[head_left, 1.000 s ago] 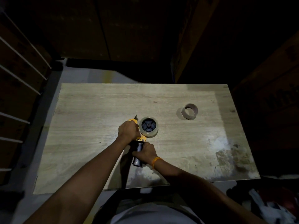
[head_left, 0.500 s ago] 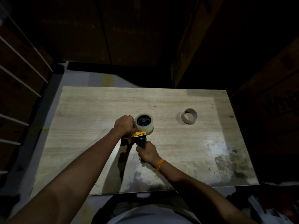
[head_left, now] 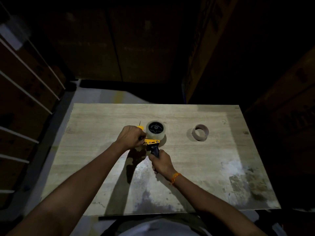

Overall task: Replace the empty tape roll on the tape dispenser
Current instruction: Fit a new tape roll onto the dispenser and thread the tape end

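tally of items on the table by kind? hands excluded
Tape dispenser: 1, held by left hand and right hand
Full clear tape roll: 1, on the dispenser
Empty tape core: 1, loose on the table
Total: 3

Your left hand point(head_left: 130, 137) covers the front of the tape dispenser point(head_left: 152, 142), so its blade end is hidden. Your right hand point(head_left: 162, 161) swallows most of the handle. Both forearms run off the bottom edge.
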